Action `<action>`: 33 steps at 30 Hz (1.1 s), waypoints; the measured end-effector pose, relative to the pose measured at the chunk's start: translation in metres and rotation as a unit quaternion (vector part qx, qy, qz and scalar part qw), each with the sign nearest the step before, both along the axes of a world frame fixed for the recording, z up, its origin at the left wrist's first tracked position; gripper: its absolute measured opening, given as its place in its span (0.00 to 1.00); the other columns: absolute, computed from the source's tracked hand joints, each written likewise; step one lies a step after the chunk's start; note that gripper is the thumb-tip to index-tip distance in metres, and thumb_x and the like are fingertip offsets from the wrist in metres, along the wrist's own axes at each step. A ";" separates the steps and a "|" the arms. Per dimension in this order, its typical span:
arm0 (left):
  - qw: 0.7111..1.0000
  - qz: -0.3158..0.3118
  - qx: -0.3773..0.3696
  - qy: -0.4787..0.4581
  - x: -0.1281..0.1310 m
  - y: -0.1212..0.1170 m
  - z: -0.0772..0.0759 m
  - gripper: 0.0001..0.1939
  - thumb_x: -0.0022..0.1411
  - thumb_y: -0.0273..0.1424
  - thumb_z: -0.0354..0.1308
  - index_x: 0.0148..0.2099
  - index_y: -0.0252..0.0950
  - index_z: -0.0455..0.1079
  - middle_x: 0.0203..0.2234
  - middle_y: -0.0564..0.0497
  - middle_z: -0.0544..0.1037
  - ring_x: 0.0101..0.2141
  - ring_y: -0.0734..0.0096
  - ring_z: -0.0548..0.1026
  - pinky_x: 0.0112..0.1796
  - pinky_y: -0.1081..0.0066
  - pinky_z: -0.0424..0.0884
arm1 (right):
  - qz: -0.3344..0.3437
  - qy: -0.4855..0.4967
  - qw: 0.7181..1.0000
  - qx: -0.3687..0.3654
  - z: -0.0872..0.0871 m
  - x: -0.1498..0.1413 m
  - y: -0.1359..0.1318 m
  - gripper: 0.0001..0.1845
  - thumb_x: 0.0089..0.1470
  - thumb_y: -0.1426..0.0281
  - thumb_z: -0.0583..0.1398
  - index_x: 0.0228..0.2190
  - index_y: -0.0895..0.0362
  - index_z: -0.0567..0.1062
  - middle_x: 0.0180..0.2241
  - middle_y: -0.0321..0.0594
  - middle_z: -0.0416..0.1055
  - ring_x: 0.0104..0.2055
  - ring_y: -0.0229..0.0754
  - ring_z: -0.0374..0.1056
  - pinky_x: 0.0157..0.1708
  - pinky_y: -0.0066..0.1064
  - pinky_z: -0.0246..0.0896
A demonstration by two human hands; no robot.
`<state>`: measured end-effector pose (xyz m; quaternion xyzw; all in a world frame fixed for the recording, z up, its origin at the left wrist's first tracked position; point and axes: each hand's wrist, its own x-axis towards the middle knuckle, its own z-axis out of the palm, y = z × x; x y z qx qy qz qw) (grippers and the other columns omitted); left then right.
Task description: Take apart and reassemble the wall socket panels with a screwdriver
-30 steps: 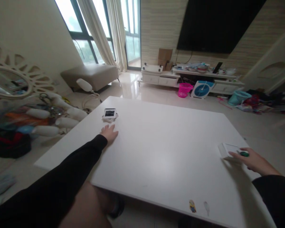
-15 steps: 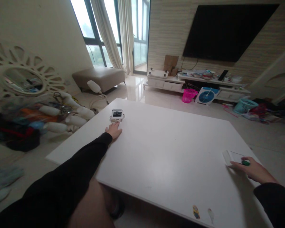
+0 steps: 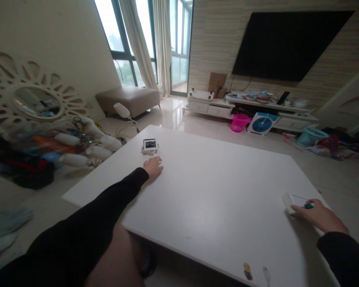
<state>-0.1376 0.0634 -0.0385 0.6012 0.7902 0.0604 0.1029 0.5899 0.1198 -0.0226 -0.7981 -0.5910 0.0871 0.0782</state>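
My left hand lies flat on the white table, fingers stretched out, a short way in front of a small white device with a dark screen. It holds nothing. My right hand rests at the table's right edge, fingers laid over a small green object and touching a flat white box. Whether the fingers grip the green object is unclear. Both arms wear black sleeves.
A decorative mirror and a pile of clutter sit left of the table. Beyond are a beige bench, a TV cabinet, a pink basket, a blue fan. Stickers mark the table's near edge.
The view has shifted a little, so everything sits further right. My left hand stays flat near the device. My right hand stays on the green object and white box.
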 end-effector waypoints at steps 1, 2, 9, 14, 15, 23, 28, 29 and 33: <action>1.000 -0.013 0.001 -0.012 0.009 -0.002 0.005 0.24 0.64 0.35 0.58 0.62 0.40 0.70 0.68 0.41 0.66 0.66 0.45 0.64 0.64 0.45 0.59 | 0.003 0.003 1.000 0.005 0.001 -0.002 0.000 0.47 0.44 0.42 0.65 0.54 0.64 0.72 0.41 0.79 0.76 0.39 0.75 0.77 0.39 0.58 0.68; 0.999 -0.033 0.003 -0.025 0.019 -0.004 0.010 0.23 0.64 0.34 0.57 0.61 0.40 0.70 0.68 0.41 0.66 0.66 0.48 0.66 0.64 0.47 0.60 | 0.011 0.007 1.000 0.010 0.002 -0.004 0.000 0.46 0.44 0.43 0.65 0.54 0.63 0.72 0.42 0.79 0.76 0.40 0.75 0.77 0.39 0.58 0.68; 0.970 -0.208 0.032 -0.120 0.106 -0.046 0.038 0.21 0.64 0.34 0.60 0.59 0.40 0.71 0.65 0.44 0.71 0.64 0.56 0.68 0.65 0.55 0.63 | 0.122 0.020 0.992 0.017 0.031 -0.072 -0.016 0.46 0.39 0.45 0.66 0.55 0.59 0.72 0.44 0.62 0.79 0.44 0.68 0.77 0.44 0.53 0.70; 0.916 -0.306 0.059 -0.254 0.159 -0.088 0.037 0.25 0.63 0.32 0.62 0.62 0.38 0.67 0.62 0.41 0.72 0.63 0.54 0.69 0.65 0.53 0.63 | 0.319 0.074 0.944 0.048 0.056 -0.164 -0.064 0.40 0.46 0.54 0.66 0.58 0.57 0.68 0.52 0.54 0.75 0.49 0.57 0.75 0.49 0.45 0.70; 0.904 -0.317 0.054 -0.283 0.166 -0.094 0.035 0.28 0.63 0.32 0.63 0.64 0.38 0.65 0.62 0.40 0.71 0.63 0.53 0.68 0.66 0.52 0.62 | 0.359 0.083 0.928 0.061 0.059 -0.182 -0.075 0.39 0.46 0.57 0.66 0.58 0.56 0.68 0.53 0.53 0.75 0.50 0.55 0.75 0.50 0.44 0.70; 0.799 -0.347 0.037 -0.490 0.194 -0.116 0.025 0.61 0.49 0.40 0.78 0.75 0.43 0.44 0.72 0.35 0.51 0.70 0.45 0.56 0.62 0.47 0.68 | 0.535 0.173 0.826 0.049 0.071 -0.261 -0.146 0.43 0.46 0.67 0.68 0.62 0.48 0.61 0.55 0.47 0.70 0.45 0.49 0.75 0.42 0.39 0.72; 0.787 -0.347 0.048 -0.508 0.199 -0.121 0.035 0.49 0.45 0.35 0.78 0.65 0.40 0.57 0.57 0.42 0.70 0.57 0.52 0.72 0.57 0.52 0.72 | 0.560 0.221 0.798 0.029 0.061 -0.267 -0.154 0.46 0.46 0.68 0.69 0.63 0.47 0.59 0.58 0.49 0.67 0.50 0.52 0.73 0.44 0.40 0.72; 0.796 -0.341 0.052 -0.497 0.199 -0.122 0.036 0.47 0.44 0.33 0.77 0.63 0.40 0.59 0.54 0.44 0.72 0.54 0.54 0.73 0.55 0.53 0.72 | 0.559 0.226 0.797 0.021 0.059 -0.268 -0.154 0.46 0.46 0.69 0.69 0.63 0.47 0.59 0.58 0.49 0.67 0.49 0.52 0.73 0.43 0.40 0.72; 0.828 -0.323 0.048 -0.456 0.200 -0.121 0.037 0.41 0.40 0.32 0.77 0.56 0.38 0.63 0.45 0.48 0.74 0.44 0.58 0.74 0.47 0.59 0.73 | 0.551 0.232 0.802 -0.009 0.051 -0.271 -0.155 0.47 0.47 0.70 0.69 0.65 0.49 0.57 0.56 0.49 0.67 0.44 0.48 0.73 0.41 0.39 0.71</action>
